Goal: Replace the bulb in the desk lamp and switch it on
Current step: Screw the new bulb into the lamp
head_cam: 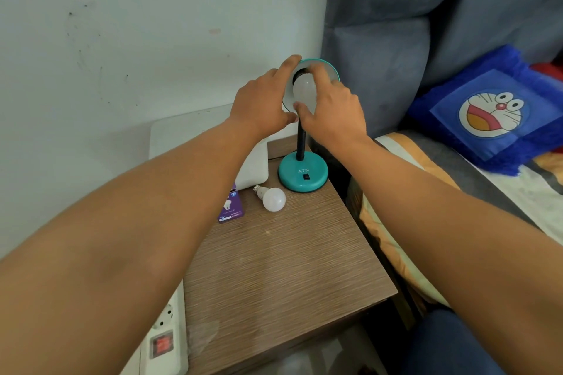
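A teal desk lamp stands at the back of a wooden bedside table (pixel 283 268), its round base (pixel 303 172) bearing a black rocker switch (pixel 306 176). A black neck rises to the teal shade (pixel 330 68), which faces me. My left hand (pixel 262 100) grips the shade's left rim. My right hand (pixel 332 109) has its fingers closed around a white bulb (pixel 303 91) sitting in the shade's socket. A second white bulb (pixel 272 198) lies loose on the table in front of the base, next to a purple bulb box (pixel 231 207).
A white flat object (pixel 253 167) leans at the table's back left. A white power strip with a red switch (pixel 166 338) hangs at the table's left side. A bed with a blue cartoon cushion (pixel 493 113) lies to the right, and a wall stands behind.
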